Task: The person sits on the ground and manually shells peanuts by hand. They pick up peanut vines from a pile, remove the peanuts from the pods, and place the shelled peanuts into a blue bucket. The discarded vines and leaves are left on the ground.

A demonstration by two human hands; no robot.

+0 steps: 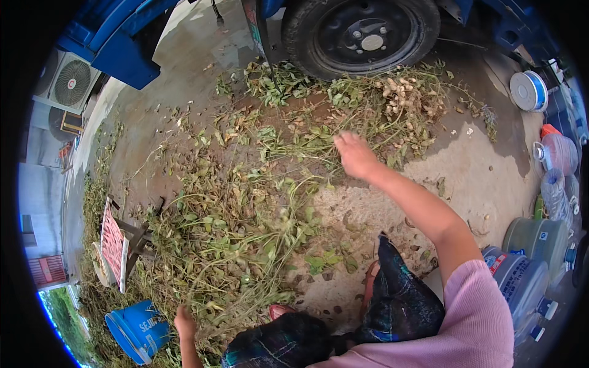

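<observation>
My right hand (353, 155) reaches out over the peanut plants, its fingers curled by a line of green stems (299, 149). Whether it grips them is hidden by the back of the hand. Just beyond it lies a clump of peanut pods (399, 96), pale and still on their roots, beside the wheel. At the lower left, my left hand (185, 324) is curled beside a blue plastic bucket (140, 329). Thin stems show around that hand, but its palm is hidden. Between the hands spreads a heap of peanut vines (239, 239) with green and yellowed leaves, partly blurred.
A vehicle wheel (368, 37) stands at the top under blue bodywork (124, 60). A low stool (115, 246) with a red-and-white seat tilts at the left. Large water jugs (520, 285) line the right side, near a white-and-blue round container (529, 92). Concrete (478, 179) shows between.
</observation>
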